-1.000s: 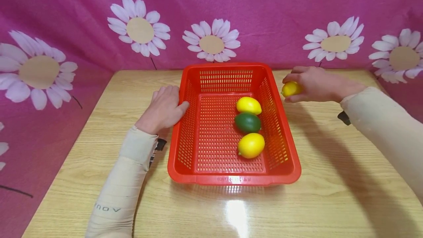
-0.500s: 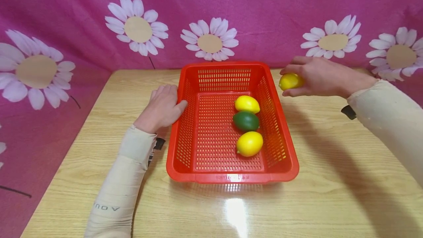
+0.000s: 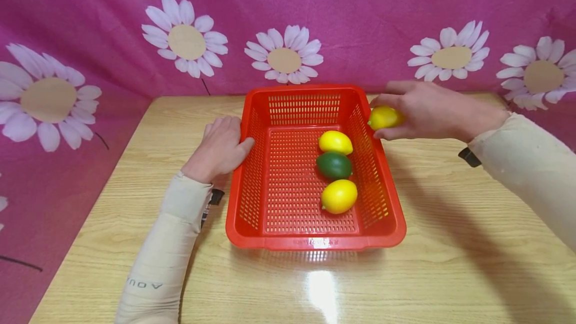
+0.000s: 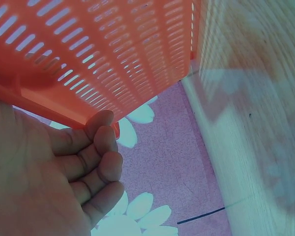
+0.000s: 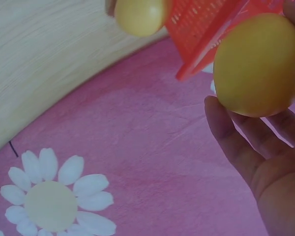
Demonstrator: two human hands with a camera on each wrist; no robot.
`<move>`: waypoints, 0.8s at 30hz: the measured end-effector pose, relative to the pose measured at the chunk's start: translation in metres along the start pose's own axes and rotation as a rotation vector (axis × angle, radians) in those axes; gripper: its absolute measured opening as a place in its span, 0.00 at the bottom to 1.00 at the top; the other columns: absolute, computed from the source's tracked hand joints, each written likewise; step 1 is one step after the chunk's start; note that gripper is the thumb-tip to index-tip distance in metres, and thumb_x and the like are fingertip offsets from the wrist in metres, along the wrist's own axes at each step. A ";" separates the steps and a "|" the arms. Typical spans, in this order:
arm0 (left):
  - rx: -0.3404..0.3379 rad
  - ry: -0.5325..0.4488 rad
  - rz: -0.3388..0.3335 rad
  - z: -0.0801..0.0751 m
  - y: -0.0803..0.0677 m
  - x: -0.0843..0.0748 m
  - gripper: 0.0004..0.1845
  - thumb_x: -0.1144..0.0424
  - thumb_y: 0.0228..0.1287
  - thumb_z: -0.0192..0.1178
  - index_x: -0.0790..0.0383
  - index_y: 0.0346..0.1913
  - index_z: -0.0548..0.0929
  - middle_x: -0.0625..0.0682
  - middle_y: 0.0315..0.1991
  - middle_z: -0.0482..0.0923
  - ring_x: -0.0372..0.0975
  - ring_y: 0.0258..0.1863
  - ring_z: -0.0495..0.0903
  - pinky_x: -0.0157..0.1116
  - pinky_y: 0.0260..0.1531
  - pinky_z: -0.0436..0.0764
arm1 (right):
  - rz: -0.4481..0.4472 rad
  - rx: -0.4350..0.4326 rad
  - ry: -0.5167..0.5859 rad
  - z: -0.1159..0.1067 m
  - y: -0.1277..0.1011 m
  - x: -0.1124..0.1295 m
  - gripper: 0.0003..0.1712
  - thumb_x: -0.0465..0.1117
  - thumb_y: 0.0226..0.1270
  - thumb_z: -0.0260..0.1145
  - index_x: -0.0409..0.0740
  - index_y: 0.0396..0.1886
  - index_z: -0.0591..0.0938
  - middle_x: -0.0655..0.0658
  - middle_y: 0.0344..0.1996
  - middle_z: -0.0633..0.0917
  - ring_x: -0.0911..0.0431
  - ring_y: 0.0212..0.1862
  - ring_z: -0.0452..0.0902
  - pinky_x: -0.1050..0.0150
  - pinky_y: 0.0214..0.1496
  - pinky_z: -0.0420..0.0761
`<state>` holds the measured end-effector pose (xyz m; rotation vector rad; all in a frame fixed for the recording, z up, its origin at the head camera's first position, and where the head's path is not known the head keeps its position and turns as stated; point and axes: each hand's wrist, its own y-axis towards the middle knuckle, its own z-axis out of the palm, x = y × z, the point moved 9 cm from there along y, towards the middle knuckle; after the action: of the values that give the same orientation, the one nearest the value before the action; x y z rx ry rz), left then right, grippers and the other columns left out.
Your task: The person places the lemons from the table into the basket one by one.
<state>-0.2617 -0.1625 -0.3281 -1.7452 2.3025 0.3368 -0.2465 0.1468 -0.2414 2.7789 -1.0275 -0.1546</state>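
Note:
A red perforated basket (image 3: 252,184) stands on the wooden table (image 3: 450,224). Inside it, along the right wall, lie a yellow lemon (image 3: 335,142), a green lime (image 3: 334,165) and another yellow lemon (image 3: 339,196). My right hand (image 3: 425,110) grips a further yellow lemon (image 3: 383,117) (image 5: 258,64) just above the basket's right rim near the far corner. My left hand (image 3: 220,148) (image 4: 49,172) rests against the basket's left wall (image 4: 108,54), thumb on the rim and fingers loosely curled.
A pink cloth with white daisies (image 3: 284,59) hangs behind the table and drapes down its left side. The table's glossy front (image 3: 321,289) reflects a light. Bare wood lies to the right of the basket.
My right hand has carried the lemon up off the table and leftward to the basket's right rim. The left hand and basket have stayed put.

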 end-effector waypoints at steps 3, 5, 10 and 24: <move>0.001 0.003 -0.001 0.000 0.000 0.000 0.17 0.52 0.72 0.47 0.66 0.45 0.73 0.58 0.41 0.72 0.53 0.49 0.68 0.47 0.51 0.64 | -0.016 0.003 0.000 0.000 0.001 0.008 0.29 0.51 0.50 0.82 0.45 0.51 0.87 0.45 0.40 0.83 0.55 0.36 0.76 0.56 0.36 0.81; 0.002 0.003 -0.002 0.000 0.000 0.000 0.17 0.52 0.73 0.47 0.66 0.45 0.73 0.58 0.41 0.72 0.52 0.49 0.68 0.47 0.51 0.64 | -0.027 0.013 -0.001 0.001 0.002 0.014 0.29 0.51 0.51 0.82 0.44 0.52 0.87 0.45 0.41 0.83 0.54 0.38 0.77 0.56 0.40 0.84; 0.004 -0.003 -0.006 -0.001 0.000 0.001 0.17 0.52 0.73 0.47 0.66 0.45 0.73 0.57 0.40 0.72 0.52 0.48 0.68 0.46 0.50 0.64 | -0.032 0.054 -0.007 0.002 0.003 0.028 0.30 0.53 0.55 0.80 0.45 0.55 0.86 0.42 0.50 0.85 0.49 0.47 0.81 0.51 0.49 0.88; 0.003 -0.009 -0.015 0.000 0.001 0.003 0.17 0.52 0.72 0.48 0.65 0.46 0.73 0.57 0.41 0.72 0.52 0.49 0.68 0.46 0.49 0.64 | -0.191 -0.008 0.003 0.009 0.005 0.063 0.30 0.56 0.53 0.81 0.44 0.51 0.87 0.46 0.44 0.85 0.55 0.41 0.81 0.58 0.44 0.88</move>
<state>-0.2634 -0.1645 -0.3290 -1.7547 2.2820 0.3376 -0.2030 0.1007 -0.2520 2.8654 -0.7569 -0.1792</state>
